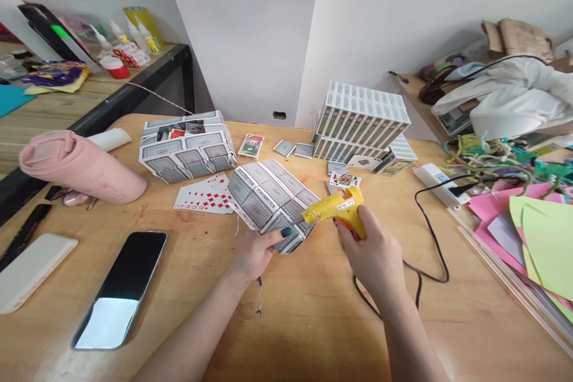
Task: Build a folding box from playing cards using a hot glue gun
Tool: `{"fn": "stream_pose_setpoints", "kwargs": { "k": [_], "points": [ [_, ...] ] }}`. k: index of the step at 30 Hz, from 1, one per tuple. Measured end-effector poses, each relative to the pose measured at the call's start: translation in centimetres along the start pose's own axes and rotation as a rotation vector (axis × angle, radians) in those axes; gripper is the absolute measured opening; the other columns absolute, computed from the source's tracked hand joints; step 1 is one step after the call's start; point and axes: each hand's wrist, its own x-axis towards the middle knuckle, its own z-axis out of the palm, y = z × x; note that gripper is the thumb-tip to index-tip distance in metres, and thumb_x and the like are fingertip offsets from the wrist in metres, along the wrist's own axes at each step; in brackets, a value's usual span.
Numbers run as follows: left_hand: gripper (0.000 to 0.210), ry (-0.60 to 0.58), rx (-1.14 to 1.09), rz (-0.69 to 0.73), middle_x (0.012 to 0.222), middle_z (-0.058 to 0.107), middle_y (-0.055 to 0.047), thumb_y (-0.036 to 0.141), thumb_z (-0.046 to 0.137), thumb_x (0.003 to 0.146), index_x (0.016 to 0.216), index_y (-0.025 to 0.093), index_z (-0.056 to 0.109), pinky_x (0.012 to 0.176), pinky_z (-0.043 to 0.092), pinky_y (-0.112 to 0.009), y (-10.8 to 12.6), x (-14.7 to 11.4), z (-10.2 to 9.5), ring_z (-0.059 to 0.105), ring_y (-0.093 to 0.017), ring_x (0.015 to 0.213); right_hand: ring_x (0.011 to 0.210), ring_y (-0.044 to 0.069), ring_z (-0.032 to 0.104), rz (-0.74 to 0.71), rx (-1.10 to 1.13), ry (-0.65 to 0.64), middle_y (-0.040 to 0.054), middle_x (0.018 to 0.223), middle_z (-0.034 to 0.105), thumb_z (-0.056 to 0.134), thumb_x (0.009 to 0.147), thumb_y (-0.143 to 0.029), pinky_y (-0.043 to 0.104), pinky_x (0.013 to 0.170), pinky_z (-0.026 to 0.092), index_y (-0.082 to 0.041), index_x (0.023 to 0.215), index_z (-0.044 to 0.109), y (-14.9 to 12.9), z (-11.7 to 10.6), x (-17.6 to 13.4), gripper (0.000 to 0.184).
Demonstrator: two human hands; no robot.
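My left hand grips the near end of a box made of playing cards, its grey patterned card backs facing up. The thumb presses on the box's near side; the other fingers are hidden under it. In my right hand is a yellow glue gun, fingers wrapped round its handle near the orange trigger. Its nozzle points left and reaches the box's near right side, close to my left thumb. Fanned red-suit playing cards lie just left of the box.
A second playing-card box with an opening on top stands behind. Stacked card packs rise at the back right. A pink tumbler and a phone lie left. The black cord runs by a power strip and coloured paper.
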Motion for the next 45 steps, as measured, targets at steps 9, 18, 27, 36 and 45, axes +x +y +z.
{"fn": "stream_pose_setpoints", "kwargs": {
  "k": [9, 18, 27, 36, 45],
  "points": [
    [0.059, 0.025, -0.027, -0.004, 0.107, 0.072, -0.003, 0.019, 0.079, 0.063, 0.119, 0.025, 0.062, 0.075, 0.054, -0.032, -0.1, 0.0, 0.0, 0.065, -0.027, 0.101, 0.045, 0.012, 0.033, -0.007, -0.002, 0.017, -0.0052, 0.051, 0.042, 0.049, 0.078, -0.036, 0.021, 0.047, 0.025, -0.023, 0.072, 0.040, 0.4, -0.3, -0.2, 0.018],
    [0.059, 0.051, -0.029, 0.000, 0.112, 0.071, -0.005, 0.018, 0.079, 0.061, 0.118, 0.025, 0.062, 0.080, 0.054, -0.037, 0.3, -0.2, 0.6, 0.063, -0.030, 0.107, 0.046, 0.012, 0.033, -0.010, 0.000, -0.001, -0.0051, 0.052, 0.041, 0.049, 0.079, -0.035, 0.021, 0.047, 0.025, -0.023, 0.072, 0.038, 0.7, -0.7, -0.5, 0.018],
    [0.052, 0.041, -0.026, -0.009, 0.116, 0.069, -0.005, 0.018, 0.079, 0.063, 0.113, 0.024, 0.065, 0.081, 0.054, -0.037, 0.1, -0.1, 0.3, 0.061, -0.031, 0.110, 0.045, 0.012, 0.034, -0.006, 0.004, 0.004, -0.0059, 0.050, 0.038, 0.050, 0.079, -0.040, 0.021, 0.046, 0.027, -0.024, 0.075, 0.042, 1.3, -0.8, -0.6, 0.019],
    [0.058, 0.034, -0.013, -0.014, 0.113, 0.070, -0.005, 0.020, 0.080, 0.062, 0.117, 0.024, 0.063, 0.084, 0.053, -0.038, 0.2, -0.1, 0.4, 0.061, -0.030, 0.111, 0.044, 0.011, 0.037, 0.016, -0.025, 0.005, -0.0060, 0.051, 0.044, 0.059, 0.074, -0.047, 0.022, 0.045, 0.028, -0.023, 0.070, 0.036, 1.1, -1.1, -0.5, 0.033],
    [0.058, 0.011, -0.014, 0.002, 0.112, 0.070, -0.006, 0.019, 0.078, 0.064, 0.119, 0.022, 0.062, 0.084, 0.054, -0.038, 0.2, 0.0, 0.3, 0.062, -0.030, 0.108, 0.044, 0.010, 0.034, -0.001, -0.015, 0.030, -0.0077, 0.051, 0.039, 0.060, 0.073, -0.043, 0.022, 0.045, 0.028, -0.023, 0.068, 0.033, 1.3, -1.0, -0.6, 0.034]
  ]
}}
